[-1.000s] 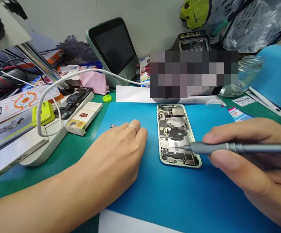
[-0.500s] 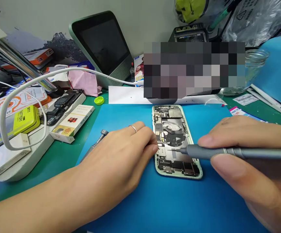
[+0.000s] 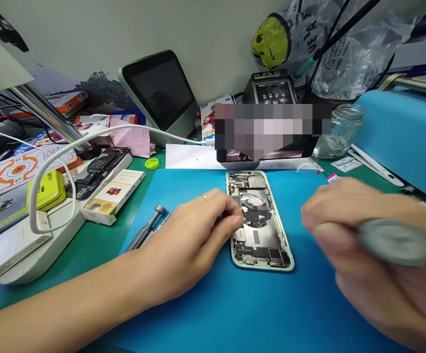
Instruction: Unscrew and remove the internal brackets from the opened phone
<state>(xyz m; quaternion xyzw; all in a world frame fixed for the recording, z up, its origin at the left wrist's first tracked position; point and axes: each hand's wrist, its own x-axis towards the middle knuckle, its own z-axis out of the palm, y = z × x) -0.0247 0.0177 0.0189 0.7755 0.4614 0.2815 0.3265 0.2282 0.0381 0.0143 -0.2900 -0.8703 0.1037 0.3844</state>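
An opened phone (image 3: 257, 221) with its circuit boards bare lies on a blue work mat (image 3: 235, 304). My left hand (image 3: 194, 235), a ring on one finger, rests on the mat with its fingertips pinched against the phone's left edge. My right hand (image 3: 367, 255) is blurred to the right of the phone, closed round a grey screwdriver (image 3: 393, 240) whose tip is off the phone. A second grey screwdriver (image 3: 147, 228) lies on the mat left of my left hand.
A white tray (image 3: 51, 230) on the left holds a cigarette box (image 3: 115, 193), a yellow tin (image 3: 49, 190), phone parts and a white cable (image 3: 88, 142). Behind the mat stand a small screen device (image 3: 161, 93), a black instrument (image 3: 272, 90) and a glass jar (image 3: 340, 128).
My left hand slid right from the mat to the phone's left edge. My right hand pulled the screwdriver tip off the phone and swung it back toward me.
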